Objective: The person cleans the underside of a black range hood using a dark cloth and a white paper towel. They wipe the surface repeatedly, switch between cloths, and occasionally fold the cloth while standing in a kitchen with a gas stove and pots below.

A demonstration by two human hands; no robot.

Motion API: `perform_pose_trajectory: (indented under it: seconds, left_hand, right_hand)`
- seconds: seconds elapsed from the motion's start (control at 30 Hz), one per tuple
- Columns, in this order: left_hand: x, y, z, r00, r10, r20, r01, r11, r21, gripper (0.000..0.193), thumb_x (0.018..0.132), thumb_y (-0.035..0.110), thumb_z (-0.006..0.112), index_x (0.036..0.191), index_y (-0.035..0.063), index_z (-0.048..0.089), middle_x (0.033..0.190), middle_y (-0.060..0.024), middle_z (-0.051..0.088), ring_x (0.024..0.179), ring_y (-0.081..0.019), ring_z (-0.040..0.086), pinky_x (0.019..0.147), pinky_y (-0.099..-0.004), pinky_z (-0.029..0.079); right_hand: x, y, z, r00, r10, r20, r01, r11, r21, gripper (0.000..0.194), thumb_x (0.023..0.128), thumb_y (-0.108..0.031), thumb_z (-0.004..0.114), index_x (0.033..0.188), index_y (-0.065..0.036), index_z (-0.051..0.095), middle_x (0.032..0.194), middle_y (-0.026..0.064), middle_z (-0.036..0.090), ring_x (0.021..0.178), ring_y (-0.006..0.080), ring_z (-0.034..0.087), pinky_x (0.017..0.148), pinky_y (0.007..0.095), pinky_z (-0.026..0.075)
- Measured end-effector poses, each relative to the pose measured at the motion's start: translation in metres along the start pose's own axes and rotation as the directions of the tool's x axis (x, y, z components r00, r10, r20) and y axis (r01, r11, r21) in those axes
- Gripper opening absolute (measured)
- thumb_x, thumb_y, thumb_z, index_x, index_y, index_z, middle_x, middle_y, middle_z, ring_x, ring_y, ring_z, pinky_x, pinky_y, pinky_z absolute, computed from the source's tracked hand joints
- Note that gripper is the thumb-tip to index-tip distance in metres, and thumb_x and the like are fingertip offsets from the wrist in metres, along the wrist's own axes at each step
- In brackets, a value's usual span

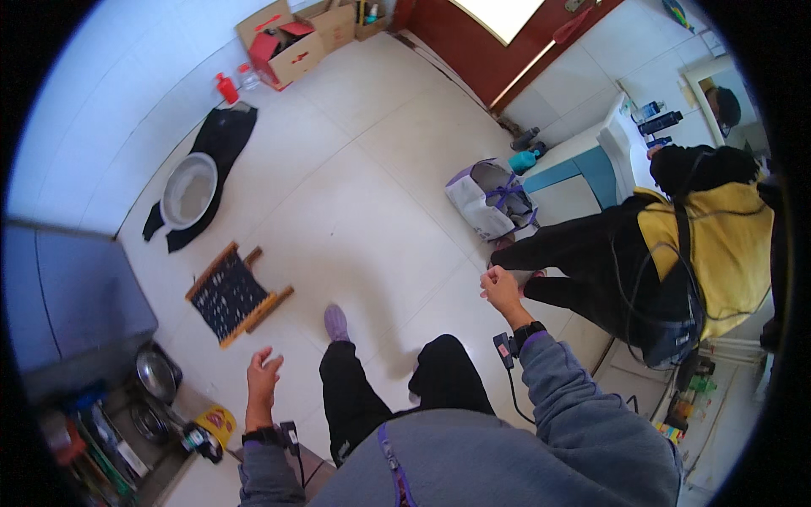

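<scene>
My left hand point(262, 380) hangs in the air at the lower left, its fingers apart and nothing in it. Nearest to it is a wooden folding stool point(229, 295) with a dark, white-flecked seat. My right hand point(502, 288) is raised at the right, loosely curled, with no object visible in it. In the picture it lies just in front of another person's dark trouser legs point(570, 253). Beyond the stool, a pale plastic basin point(189, 191) rests on a black garment point(228, 136) spread on the floor by the wall.
The other person, in a yellow-and-black top point(728, 247), stands at a washbasin point(624, 149). A white-and-purple bag point(472, 196) is on the floor beside the cabinet. Cardboard boxes point(298, 57) and a red bottle point(226, 89) line the far wall. A yellow bucket point(217, 426) stands lower left.
</scene>
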State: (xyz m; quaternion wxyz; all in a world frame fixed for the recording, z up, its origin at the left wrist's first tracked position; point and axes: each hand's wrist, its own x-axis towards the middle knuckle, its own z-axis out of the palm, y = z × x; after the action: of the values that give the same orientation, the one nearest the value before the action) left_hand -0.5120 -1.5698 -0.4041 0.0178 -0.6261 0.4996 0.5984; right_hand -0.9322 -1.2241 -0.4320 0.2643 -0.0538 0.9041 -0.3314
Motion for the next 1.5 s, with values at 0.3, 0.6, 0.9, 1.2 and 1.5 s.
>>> perform_pose_trajectory:
  seconds: [0.3, 0.6, 0.9, 1.2, 1.5]
  left_hand:
    - [0.137, -0.001, -0.001, 0.988, 0.02, -0.155, 0.003, 0.989, 0.147, 0.037, 0.075, -0.013, 0.051, 0.11, -0.0006, 0.052, 0.117, -0.0105, 0.052, 0.121, -0.0213, 0.046, 0.099, -0.0316, 0.037]
    - [0.141, 0.056, 0.176, 0.921, -0.321, -0.222, 0.316, 0.947, -0.058, 0.034, 0.078, -0.012, 0.057, 0.11, -0.0002, 0.05, 0.112, -0.012, 0.052, 0.103, -0.0225, 0.057, 0.069, -0.0332, 0.058]
    - [0.17, 0.131, 0.284, 0.93, -0.369, 0.001, 0.365, 0.92, 0.142, 0.024, 0.085, 0.005, 0.064, 0.105, -0.0042, 0.054, 0.096, -0.0106, 0.06, 0.082, -0.0204, 0.066, 0.058, -0.0262, 0.056]
    - [0.176, 0.163, 0.3, 0.937, -0.338, 0.084, 0.32, 0.931, 0.178, 0.019, 0.089, 0.013, 0.06, 0.102, -0.001, 0.056, 0.092, -0.0088, 0.063, 0.078, -0.0183, 0.066, 0.062, -0.0267, 0.055]
    - [0.176, 0.164, 0.286, 0.942, -0.308, 0.131, 0.293, 0.948, 0.124, 0.019, 0.09, 0.013, 0.059, 0.104, 0.0, 0.056, 0.094, -0.0102, 0.063, 0.078, -0.0195, 0.067, 0.063, -0.0278, 0.056]
  right_hand:
    - [0.245, 0.082, -0.019, 0.96, -0.056, -0.275, -0.049, 0.932, -0.358, 0.024, 0.078, -0.028, 0.06, 0.076, -0.004, 0.064, 0.076, 0.0161, 0.066, 0.076, 0.0347, 0.064, 0.067, 0.0449, 0.049]
    - [0.473, 0.135, -0.028, 0.946, -0.165, -0.28, -0.056, 0.766, -0.64, 0.024, 0.073, -0.024, 0.067, 0.092, -0.009, 0.067, 0.094, 0.0128, 0.061, 0.097, 0.0343, 0.054, 0.082, 0.0445, 0.043]
    - [0.543, 0.185, -0.029, 0.959, -0.264, 0.107, 0.247, 0.585, -0.773, 0.025, 0.082, -0.029, 0.057, 0.099, -0.013, 0.065, 0.086, 0.0104, 0.064, 0.097, 0.0315, 0.054, 0.088, 0.0478, 0.037]
    - [0.524, 0.169, -0.092, 0.944, -0.066, -0.323, -0.007, 0.976, -0.219, 0.03, 0.092, -0.027, 0.052, 0.081, 0.001, 0.049, 0.075, 0.0218, 0.055, 0.07, 0.0378, 0.052, 0.065, 0.0434, 0.041]
    - [0.511, 0.163, -0.132, 0.816, 0.309, -0.488, -0.001, 0.846, 0.533, 0.022, 0.097, -0.024, 0.049, 0.095, -0.002, 0.055, 0.09, 0.0057, 0.059, 0.081, 0.013, 0.052, 0.072, 0.0306, 0.043]
